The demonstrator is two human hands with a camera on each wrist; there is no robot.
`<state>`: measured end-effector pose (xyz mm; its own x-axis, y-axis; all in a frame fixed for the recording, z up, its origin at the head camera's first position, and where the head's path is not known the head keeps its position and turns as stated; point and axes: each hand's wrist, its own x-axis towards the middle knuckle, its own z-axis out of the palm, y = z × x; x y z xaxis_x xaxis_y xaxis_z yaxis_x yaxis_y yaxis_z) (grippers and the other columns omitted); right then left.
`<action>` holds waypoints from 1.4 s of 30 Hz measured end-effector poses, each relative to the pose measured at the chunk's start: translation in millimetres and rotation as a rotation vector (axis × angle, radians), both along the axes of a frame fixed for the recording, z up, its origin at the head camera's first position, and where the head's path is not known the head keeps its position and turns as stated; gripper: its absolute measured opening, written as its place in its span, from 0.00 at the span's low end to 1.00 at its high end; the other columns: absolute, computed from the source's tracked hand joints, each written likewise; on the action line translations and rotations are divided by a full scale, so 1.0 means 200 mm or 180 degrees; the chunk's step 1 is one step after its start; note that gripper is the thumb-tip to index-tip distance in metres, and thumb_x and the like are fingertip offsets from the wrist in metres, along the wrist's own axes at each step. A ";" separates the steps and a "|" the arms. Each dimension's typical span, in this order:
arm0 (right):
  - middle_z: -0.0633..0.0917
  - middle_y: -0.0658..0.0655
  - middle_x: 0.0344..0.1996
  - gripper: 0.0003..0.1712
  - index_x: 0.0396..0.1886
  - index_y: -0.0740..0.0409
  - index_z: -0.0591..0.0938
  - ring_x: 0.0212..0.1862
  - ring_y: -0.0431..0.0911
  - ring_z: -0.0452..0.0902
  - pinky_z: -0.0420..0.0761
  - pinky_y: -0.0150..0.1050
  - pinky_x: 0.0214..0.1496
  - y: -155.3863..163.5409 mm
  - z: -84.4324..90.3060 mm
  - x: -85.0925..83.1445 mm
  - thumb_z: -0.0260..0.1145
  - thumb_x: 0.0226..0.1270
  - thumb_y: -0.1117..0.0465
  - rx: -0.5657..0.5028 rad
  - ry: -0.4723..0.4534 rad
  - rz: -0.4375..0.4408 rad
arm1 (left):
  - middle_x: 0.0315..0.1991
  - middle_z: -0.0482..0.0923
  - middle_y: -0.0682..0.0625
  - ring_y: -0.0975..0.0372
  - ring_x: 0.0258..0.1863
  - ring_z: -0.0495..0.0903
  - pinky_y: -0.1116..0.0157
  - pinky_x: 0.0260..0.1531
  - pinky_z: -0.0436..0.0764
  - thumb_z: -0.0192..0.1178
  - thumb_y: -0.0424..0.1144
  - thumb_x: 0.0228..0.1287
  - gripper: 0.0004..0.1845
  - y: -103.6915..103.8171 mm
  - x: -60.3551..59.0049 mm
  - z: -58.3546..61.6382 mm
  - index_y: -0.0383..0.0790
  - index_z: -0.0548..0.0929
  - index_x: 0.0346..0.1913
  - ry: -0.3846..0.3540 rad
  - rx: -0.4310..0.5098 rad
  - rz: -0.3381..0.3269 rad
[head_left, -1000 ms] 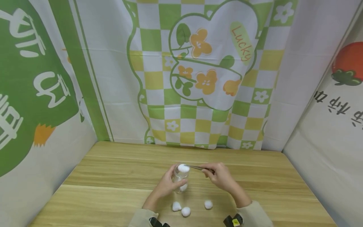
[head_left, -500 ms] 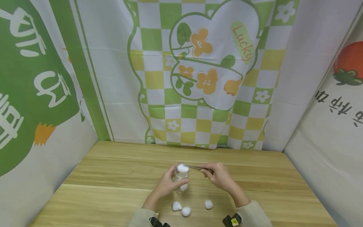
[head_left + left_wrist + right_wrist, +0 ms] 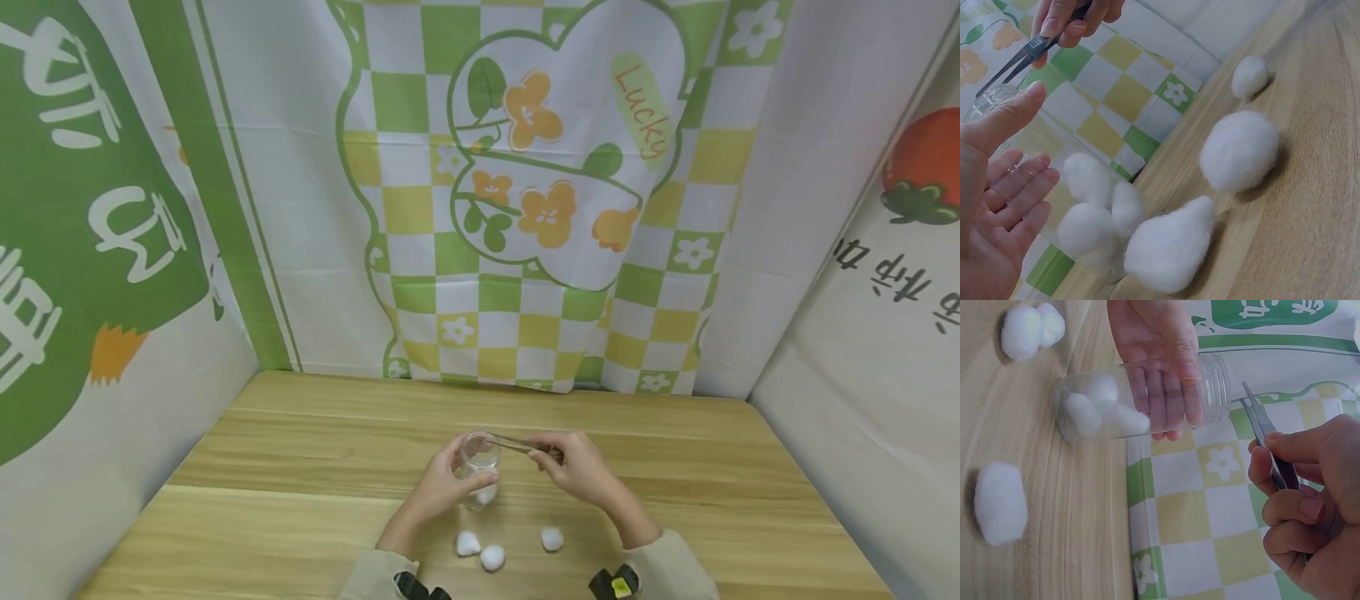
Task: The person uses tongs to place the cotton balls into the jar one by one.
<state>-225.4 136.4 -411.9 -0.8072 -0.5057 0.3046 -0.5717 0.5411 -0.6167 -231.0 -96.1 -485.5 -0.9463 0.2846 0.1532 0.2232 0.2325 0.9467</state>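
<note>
A clear jar [image 3: 1213, 387] stands upright on the table. My left hand [image 3: 441, 487] grips its side, thumb in front and fingers behind. Several white cotton balls [image 3: 1107, 412] lie in the bottom of the jar. My right hand [image 3: 583, 468] pinches metal tweezers [image 3: 1265, 425], pointing them left at the jar's mouth. Their tips are spread apart, with nothing between them, in the right wrist view. On the table in front of the jar, one loose cotton ball [image 3: 468, 544] lies beside another cotton ball [image 3: 492, 557], and a third cotton ball [image 3: 552, 540] sits further right.
The wooden table [image 3: 315, 467] runs back to a checked green, yellow and white curtain [image 3: 517, 333]. Printed cloth hangs on the left side [image 3: 97, 275] and right side [image 3: 892, 350]. Dark wrist cameras are strapped over both sleeves [image 3: 667, 571].
A cotton ball held by the tweezers at the jar's mouth has left the tips and dropped into the jar. Both hands have stayed almost in place.
</note>
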 end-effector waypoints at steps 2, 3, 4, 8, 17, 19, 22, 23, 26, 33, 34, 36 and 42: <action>0.84 0.63 0.22 0.13 0.48 0.69 0.82 0.19 0.26 0.64 0.68 0.21 0.17 0.00 0.00 0.00 0.61 0.66 0.68 -0.0005 -0.0004 0.0006 | 0.65 0.73 0.40 0.37 0.69 0.65 0.34 0.67 0.62 0.69 0.47 0.56 0.38 0.00 0.00 0.00 0.43 0.67 0.68 0.0004 0.0005 0.0011; 0.84 0.63 0.23 0.13 0.49 0.69 0.82 0.20 0.26 0.64 0.68 0.21 0.17 0.00 0.00 0.00 0.61 0.66 0.68 -0.0010 -0.0005 0.0014 | 0.65 0.73 0.40 0.37 0.68 0.66 0.33 0.67 0.62 0.69 0.47 0.56 0.38 0.00 0.00 0.00 0.43 0.67 0.68 0.0013 -0.0002 0.0018; 0.84 0.63 0.22 0.13 0.49 0.69 0.82 0.20 0.26 0.64 0.68 0.21 0.18 0.00 0.00 0.00 0.61 0.66 0.68 -0.0011 0.0000 0.0020 | 0.65 0.73 0.40 0.37 0.68 0.66 0.33 0.67 0.62 0.69 0.46 0.56 0.38 0.00 0.00 0.00 0.43 0.67 0.68 0.0013 0.0005 0.0024; 0.84 0.60 0.22 0.14 0.49 0.69 0.82 0.20 0.26 0.64 0.69 0.21 0.18 0.01 0.01 0.01 0.61 0.66 0.68 -0.0026 0.0040 0.0066 | 0.64 0.74 0.40 0.38 0.68 0.66 0.33 0.67 0.63 0.69 0.44 0.56 0.37 0.00 0.00 0.01 0.42 0.67 0.68 0.0032 0.0031 0.0022; 0.84 0.57 0.22 0.14 0.50 0.70 0.82 0.19 0.26 0.64 0.68 0.20 0.17 0.03 0.03 0.02 0.62 0.66 0.68 -0.0003 0.0029 0.0084 | 0.65 0.73 0.40 0.38 0.69 0.65 0.33 0.68 0.61 0.69 0.43 0.57 0.37 0.00 0.00 0.01 0.41 0.66 0.69 0.0003 0.0062 0.0008; 0.84 0.56 0.22 0.14 0.50 0.70 0.82 0.18 0.26 0.63 0.67 0.19 0.17 0.04 0.04 0.03 0.62 0.66 0.68 0.0010 0.0017 0.0100 | 0.66 0.72 0.39 0.37 0.69 0.64 0.33 0.67 0.61 0.69 0.44 0.57 0.38 0.00 0.00 0.01 0.40 0.66 0.69 0.0003 0.0034 0.0015; 0.84 0.56 0.22 0.15 0.50 0.70 0.81 0.18 0.26 0.62 0.66 0.19 0.17 0.05 0.04 0.03 0.62 0.66 0.69 0.0018 0.0010 0.0146 | 0.67 0.70 0.37 0.35 0.69 0.64 0.32 0.66 0.61 0.69 0.46 0.57 0.40 0.00 0.00 0.01 0.38 0.64 0.70 0.0034 0.0000 -0.0016; 0.84 0.56 0.22 0.15 0.50 0.70 0.81 0.18 0.26 0.62 0.66 0.19 0.17 0.06 0.04 0.03 0.61 0.66 0.69 0.0023 0.0009 0.0158 | 0.67 0.69 0.36 0.35 0.69 0.64 0.32 0.66 0.62 0.68 0.46 0.57 0.40 0.00 0.00 0.00 0.37 0.63 0.70 0.0061 -0.0021 -0.0029; 0.85 0.57 0.24 0.15 0.50 0.71 0.81 0.20 0.26 0.65 0.69 0.20 0.18 0.07 0.04 0.04 0.61 0.66 0.69 0.0027 -0.0014 0.0175 | 0.68 0.68 0.34 0.34 0.69 0.63 0.31 0.66 0.62 0.68 0.47 0.57 0.42 0.00 0.00 0.00 0.36 0.63 0.70 0.0075 -0.0043 -0.0044; 0.86 0.58 0.26 0.15 0.49 0.72 0.81 0.22 0.26 0.68 0.74 0.21 0.21 0.11 0.03 0.06 0.62 0.65 0.69 0.0083 -0.0033 0.0138 | 0.69 0.66 0.35 0.34 0.70 0.62 0.31 0.66 0.61 0.69 0.47 0.56 0.43 0.00 0.00 0.00 0.36 0.61 0.71 0.0019 -0.0020 -0.0046; 0.86 0.58 0.25 0.14 0.49 0.72 0.81 0.21 0.26 0.66 0.72 0.21 0.20 0.12 0.03 0.06 0.62 0.65 0.69 0.0095 -0.0024 0.0141 | 0.69 0.66 0.35 0.34 0.70 0.61 0.31 0.66 0.61 0.69 0.47 0.56 0.43 0.00 0.01 0.00 0.36 0.61 0.71 0.0023 -0.0013 -0.0051; 0.85 0.57 0.24 0.14 0.49 0.71 0.81 0.19 0.25 0.63 0.69 0.20 0.18 0.13 0.03 0.06 0.62 0.66 0.69 0.0114 -0.0006 0.0150 | 0.69 0.66 0.35 0.34 0.70 0.62 0.31 0.66 0.61 0.69 0.46 0.56 0.43 0.00 0.01 0.00 0.36 0.62 0.71 0.0029 0.0000 -0.0056; 0.84 0.54 0.23 0.15 0.50 0.70 0.81 0.18 0.25 0.59 0.65 0.19 0.17 0.17 0.01 0.09 0.62 0.66 0.68 0.0165 0.0046 0.0158 | 0.68 0.69 0.38 0.36 0.69 0.64 0.32 0.66 0.61 0.69 0.45 0.56 0.40 0.00 0.00 0.00 0.40 0.64 0.69 0.0044 0.0014 -0.0034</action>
